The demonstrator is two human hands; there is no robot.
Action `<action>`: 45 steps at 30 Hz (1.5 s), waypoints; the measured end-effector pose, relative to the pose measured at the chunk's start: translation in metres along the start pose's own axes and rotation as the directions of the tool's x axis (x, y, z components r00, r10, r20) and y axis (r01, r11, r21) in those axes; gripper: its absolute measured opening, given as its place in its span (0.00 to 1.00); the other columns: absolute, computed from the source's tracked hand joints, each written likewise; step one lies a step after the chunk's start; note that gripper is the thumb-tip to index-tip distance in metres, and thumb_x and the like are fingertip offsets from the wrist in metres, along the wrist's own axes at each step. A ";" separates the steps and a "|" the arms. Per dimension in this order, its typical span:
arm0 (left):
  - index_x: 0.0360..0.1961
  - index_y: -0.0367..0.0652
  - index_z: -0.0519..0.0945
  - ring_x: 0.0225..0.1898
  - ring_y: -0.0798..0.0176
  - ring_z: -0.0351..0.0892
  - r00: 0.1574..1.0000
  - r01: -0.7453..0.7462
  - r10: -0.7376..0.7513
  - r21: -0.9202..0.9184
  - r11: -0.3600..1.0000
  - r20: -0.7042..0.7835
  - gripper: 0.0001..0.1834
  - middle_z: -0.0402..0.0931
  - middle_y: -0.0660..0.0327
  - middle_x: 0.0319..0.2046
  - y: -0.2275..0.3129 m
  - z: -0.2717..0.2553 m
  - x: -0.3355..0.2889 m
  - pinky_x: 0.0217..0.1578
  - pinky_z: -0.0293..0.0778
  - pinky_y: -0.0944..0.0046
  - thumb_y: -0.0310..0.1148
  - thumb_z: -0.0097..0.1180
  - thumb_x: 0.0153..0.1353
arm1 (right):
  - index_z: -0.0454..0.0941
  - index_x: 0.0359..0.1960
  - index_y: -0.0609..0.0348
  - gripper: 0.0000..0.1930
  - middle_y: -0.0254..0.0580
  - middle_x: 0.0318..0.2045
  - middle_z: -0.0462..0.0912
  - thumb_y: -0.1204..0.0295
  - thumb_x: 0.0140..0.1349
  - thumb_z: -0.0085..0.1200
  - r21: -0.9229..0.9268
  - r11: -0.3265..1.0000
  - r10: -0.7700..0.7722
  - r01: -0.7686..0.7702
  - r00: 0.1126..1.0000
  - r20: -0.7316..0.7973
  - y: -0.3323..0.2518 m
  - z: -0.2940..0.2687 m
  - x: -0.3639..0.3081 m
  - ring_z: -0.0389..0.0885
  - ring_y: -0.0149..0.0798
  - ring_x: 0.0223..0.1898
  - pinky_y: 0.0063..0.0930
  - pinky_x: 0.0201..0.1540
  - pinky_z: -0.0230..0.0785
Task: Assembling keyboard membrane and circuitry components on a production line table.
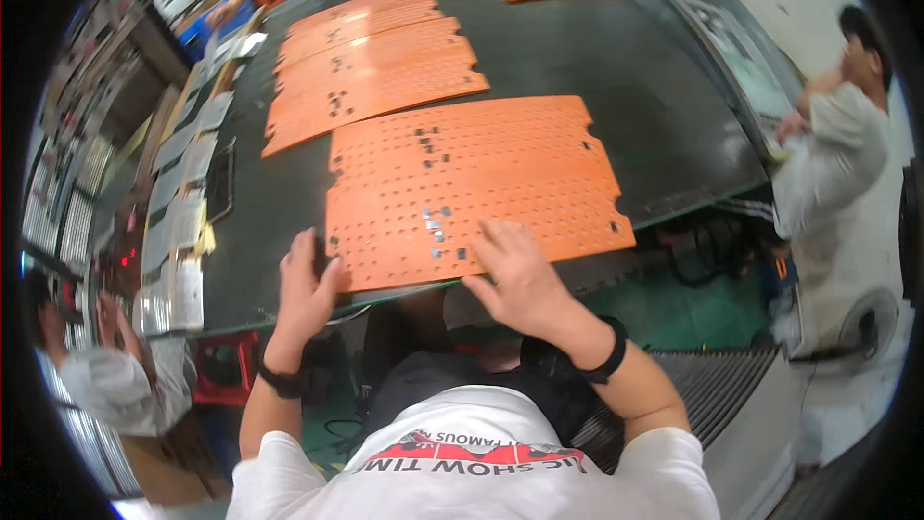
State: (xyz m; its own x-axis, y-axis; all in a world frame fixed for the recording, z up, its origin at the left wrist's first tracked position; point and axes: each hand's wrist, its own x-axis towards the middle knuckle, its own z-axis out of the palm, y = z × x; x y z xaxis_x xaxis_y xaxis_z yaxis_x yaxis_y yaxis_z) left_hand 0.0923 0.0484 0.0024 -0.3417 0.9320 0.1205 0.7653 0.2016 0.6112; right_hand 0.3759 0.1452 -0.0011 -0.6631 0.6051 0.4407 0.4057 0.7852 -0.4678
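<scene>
Orange flat perforated sheet (500, 183) lies at twelve o'clock on the dark smooth surface (664, 125), edge-close presumably for reach, bare left hand (310, 287) at its eight, bare right hand (525, 277) over its five, both grips wide, perhaps to steady it.

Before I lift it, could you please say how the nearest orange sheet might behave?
The orange sheet looks thin and holed, so it is probably light. It lies flat, so rolling seems unlikely. Being notched at the right, it might snag.
</scene>
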 end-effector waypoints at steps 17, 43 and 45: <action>0.57 0.33 0.66 0.61 0.44 0.60 0.942 -0.334 0.316 0.209 0.919 0.117 0.33 0.62 0.43 0.59 0.008 -0.016 0.156 0.61 0.57 0.54 0.44 0.59 0.56 | 0.59 0.61 0.72 0.43 0.67 0.64 0.51 0.40 0.60 0.41 -0.594 0.570 0.701 -0.568 0.713 -0.009 0.086 -0.039 0.037 0.44 0.62 0.68 0.63 0.65 0.33; 0.51 0.36 0.68 0.51 0.42 0.71 0.980 -0.146 0.152 0.054 0.988 -0.127 0.28 0.73 0.45 0.46 -0.041 -0.032 -0.004 0.52 0.65 0.53 0.30 0.61 0.48 | 0.67 0.50 0.71 0.36 0.57 0.45 0.73 0.73 0.37 0.70 -0.186 0.941 0.281 -0.282 0.959 -0.028 0.084 -0.038 0.038 0.72 0.53 0.49 0.37 0.51 0.65; 0.46 0.37 0.73 0.50 0.42 0.71 0.955 -0.242 0.242 0.023 0.970 -0.171 0.24 0.72 0.47 0.45 -0.040 -0.029 -0.014 0.51 0.64 0.50 0.30 0.63 0.46 | 0.62 0.58 0.66 0.42 0.50 0.49 0.69 0.72 0.38 0.71 -0.144 0.861 0.486 -0.487 0.873 -0.048 0.090 -0.043 0.006 0.69 0.48 0.52 0.37 0.57 0.61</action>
State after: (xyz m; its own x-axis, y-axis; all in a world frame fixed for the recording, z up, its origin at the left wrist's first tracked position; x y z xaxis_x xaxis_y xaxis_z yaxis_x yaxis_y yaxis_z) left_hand 0.0508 0.0190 -0.0012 -0.2342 0.8873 0.3972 0.8377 -0.0231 0.5456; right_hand 0.4355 0.2251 -0.0076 -0.3516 0.9158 0.1939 0.7633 0.4004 -0.5070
